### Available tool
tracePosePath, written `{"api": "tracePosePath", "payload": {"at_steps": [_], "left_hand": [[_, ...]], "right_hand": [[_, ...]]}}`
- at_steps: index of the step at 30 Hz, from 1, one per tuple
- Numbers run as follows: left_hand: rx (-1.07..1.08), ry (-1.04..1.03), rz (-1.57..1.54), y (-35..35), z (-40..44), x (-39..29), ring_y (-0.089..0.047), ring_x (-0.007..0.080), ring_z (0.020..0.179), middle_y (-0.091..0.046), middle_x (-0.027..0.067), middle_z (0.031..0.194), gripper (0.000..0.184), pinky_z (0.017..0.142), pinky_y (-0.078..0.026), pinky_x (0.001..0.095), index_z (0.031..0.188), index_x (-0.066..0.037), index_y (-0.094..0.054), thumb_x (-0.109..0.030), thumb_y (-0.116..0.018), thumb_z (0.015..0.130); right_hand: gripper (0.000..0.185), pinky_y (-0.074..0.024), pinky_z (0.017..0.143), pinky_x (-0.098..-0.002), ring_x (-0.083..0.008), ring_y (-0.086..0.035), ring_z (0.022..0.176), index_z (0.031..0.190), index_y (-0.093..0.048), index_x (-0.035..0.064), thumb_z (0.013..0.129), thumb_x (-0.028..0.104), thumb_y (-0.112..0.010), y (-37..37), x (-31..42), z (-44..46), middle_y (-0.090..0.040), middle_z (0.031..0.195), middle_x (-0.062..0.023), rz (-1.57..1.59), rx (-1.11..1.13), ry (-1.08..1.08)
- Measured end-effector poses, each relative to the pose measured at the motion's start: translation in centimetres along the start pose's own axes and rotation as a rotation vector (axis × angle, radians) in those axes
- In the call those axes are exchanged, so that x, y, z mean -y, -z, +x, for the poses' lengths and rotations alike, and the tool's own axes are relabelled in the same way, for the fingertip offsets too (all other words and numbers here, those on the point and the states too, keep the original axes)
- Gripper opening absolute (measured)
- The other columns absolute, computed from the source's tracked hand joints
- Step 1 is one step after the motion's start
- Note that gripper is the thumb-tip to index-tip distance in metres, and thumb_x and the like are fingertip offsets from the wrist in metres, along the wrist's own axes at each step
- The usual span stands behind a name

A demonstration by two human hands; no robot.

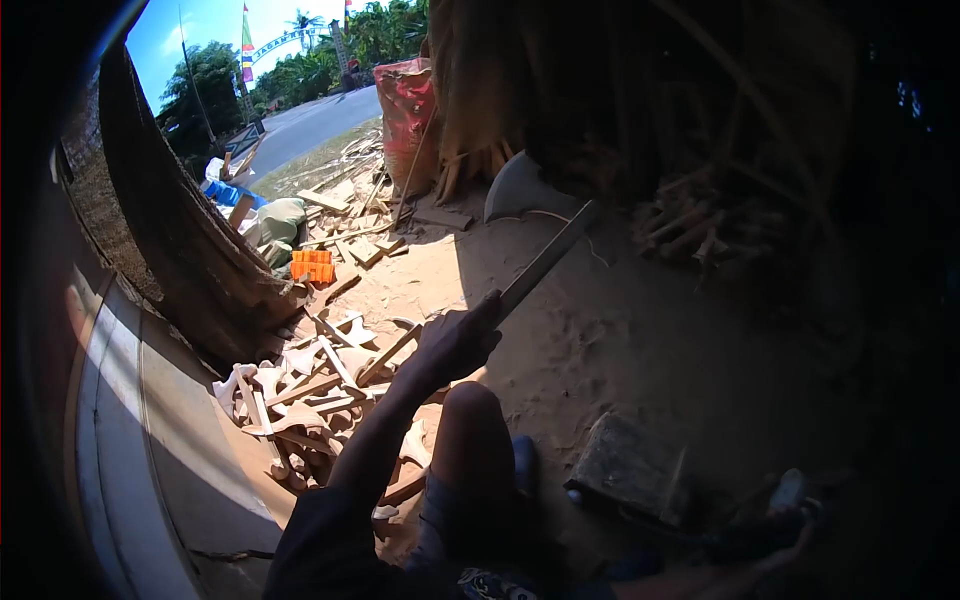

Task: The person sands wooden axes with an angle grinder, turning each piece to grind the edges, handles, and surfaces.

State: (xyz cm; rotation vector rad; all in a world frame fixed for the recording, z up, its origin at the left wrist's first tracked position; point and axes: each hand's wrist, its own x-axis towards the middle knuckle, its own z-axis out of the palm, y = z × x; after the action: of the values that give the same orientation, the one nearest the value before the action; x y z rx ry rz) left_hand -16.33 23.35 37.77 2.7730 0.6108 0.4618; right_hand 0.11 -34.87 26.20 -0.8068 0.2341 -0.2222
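My left hand (462, 343) is closed around the straight handle of an axe-shaped piece (545, 258), held out in front of me and slanting up to the right. At its far end a broad, pale, curved blade shape (518, 190) shows against the shaded ground; I cannot make out how the two join. My right hand (795, 545) is low at the right in deep shade. It seems to be by a dark tool-like object (755, 535), but its fingers are too dark to read. A worn wooden block (628, 465) lies on the sand between my knee and that hand.
Left of my knee lies a heap of cut wooden pieces (320, 385), some axe-shaped. A tree trunk (185, 230), an orange plastic object (312, 266) and a red sack (408, 110) stand beyond. More wood scraps (705, 225) lie in shade.
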Motion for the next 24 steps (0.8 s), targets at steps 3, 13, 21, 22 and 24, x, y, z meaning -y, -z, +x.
{"api": "tracePosePath", "payload": {"at_steps": [3, 13, 21, 22, 24], "left_hand": [[0.180, -0.223, 0.069, -5.6, 3.0, -3.8, -0.068, 0.0380, 0.074, -0.067, 0.0166, 0.079, 0.026, 0.061, -0.050, 0.0498, 0.114, -0.014, -0.059, -0.029, -0.066, 0.093], [0.815, -0.633, 0.015, -28.9, -3.0, -10.3, -0.073, 0.0304, 0.082, -0.073, 0.0096, 0.090, 0.025, 0.071, -0.056, 0.0460, 0.117, -0.020, -0.068, -0.025, -0.058, 0.094], [0.765, -0.659, 0.141, -33.7, -4.6, -8.0, -0.073, 0.0315, 0.079, -0.071, 0.0141, 0.083, 0.020, 0.065, -0.054, 0.0457, 0.109, -0.009, -0.054, -0.021, -0.059, 0.093], [0.741, -0.652, 0.117, -34.2, -4.6, -7.9, -0.073, 0.0325, 0.079, -0.071, 0.0139, 0.084, 0.021, 0.066, -0.054, 0.0466, 0.110, -0.010, -0.054, -0.019, -0.058, 0.092], [0.703, -0.622, 0.073, -34.9, -5.5, -7.1, -0.073, 0.0343, 0.080, -0.072, 0.0135, 0.084, 0.022, 0.066, -0.054, 0.0486, 0.113, -0.010, -0.053, -0.016, -0.056, 0.092]], "right_hand": [[0.049, -0.0559, 0.074, -0.0377, -0.0243, -0.064, 0.079, 0.116, -0.062, -0.0032, 0.100, 0.042, -0.051, 2.1, 0.1, 1.3, -0.068, 0.094, -0.0125, -0.193, 0.089, 0.029], [0.061, -0.0568, 0.073, -0.0358, -0.0191, -0.066, 0.088, 0.136, -0.050, 0.0052, 0.084, 0.018, -0.080, -3.6, -2.1, -3.5, -0.064, 0.107, -0.0088, -0.649, 0.020, 0.229], [0.086, -0.0470, 0.102, -0.0407, -0.0294, -0.059, 0.120, 0.148, -0.037, 0.0023, 0.076, 0.016, -0.083, -4.2, -11.2, -6.8, -0.056, 0.132, -0.0196, -1.216, 0.304, 0.274], [0.089, -0.0450, 0.106, -0.0417, -0.0322, -0.056, 0.127, 0.150, -0.034, 0.0023, 0.076, 0.016, -0.082, -3.2, -12.8, -7.5, -0.054, 0.137, -0.0223, -1.250, 0.324, 0.212], [0.091, -0.0444, 0.107, -0.0399, -0.0332, -0.056, 0.129, 0.151, -0.035, 0.0031, 0.075, 0.017, -0.083, 0.1, -17.0, -8.2, -0.054, 0.139, -0.0227, -1.200, 0.388, 0.242]]}}
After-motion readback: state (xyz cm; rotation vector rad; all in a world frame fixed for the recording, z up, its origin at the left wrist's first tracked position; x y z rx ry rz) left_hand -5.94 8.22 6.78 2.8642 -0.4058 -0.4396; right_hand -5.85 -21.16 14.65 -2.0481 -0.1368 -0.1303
